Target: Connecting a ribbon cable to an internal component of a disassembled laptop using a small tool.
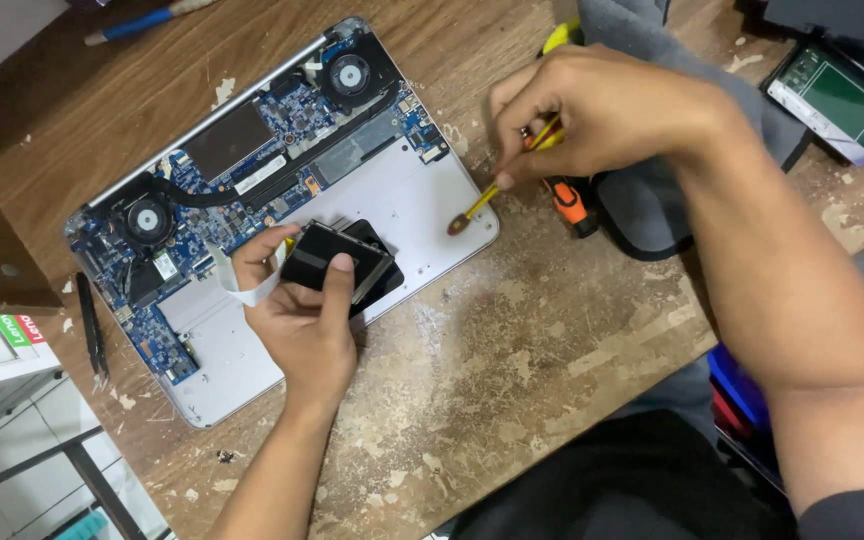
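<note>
Black drive module (337, 262), clenched in the left hand (302, 320) above the opened laptop (252, 190), could tear its white ribbon cable (242, 290) if tugged, while the right hand (602, 110) grips a yellow screwdriver (487, 195).

— What was the black part (337, 262) like?

— A flat, dark rectangular module with a paler metal edge, lifted and tilted above the opened laptop (252, 190), near its middle. A white ribbon cable (242, 290) curled just left of it.

— And the laptop?

— It lay on its back, cover off, angled across the left of the table: blue board, two round fans and a black heat pipe along the far side, bare silver shell nearer.

— The tool?

— A thin yellow-handled screwdriver (482, 200) slanted down-left, its dark red tip just above the laptop's right near corner.
</note>
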